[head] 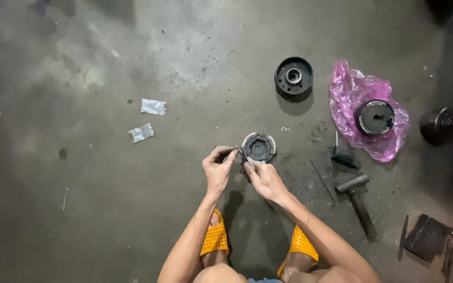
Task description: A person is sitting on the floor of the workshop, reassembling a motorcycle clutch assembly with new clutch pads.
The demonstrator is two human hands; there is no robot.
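On the concrete floor point(106, 209), just ahead of the orange sandals point(215, 240), lies a round clutch assembly point(258, 148). The left hand point(218, 169) pinches a small metal piece at its near-left edge; the right hand point(265, 180) presses fingertips against its near rim. This looks like fitting work, calling for a steady, precise grip.

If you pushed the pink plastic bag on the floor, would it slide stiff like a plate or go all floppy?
Probably floppy: the pink plastic bag looks thin and crinkled. The round black metal part sitting on it would likely pin it down, so a push would probably bunch it up rather than slide it across the rough concrete floor.
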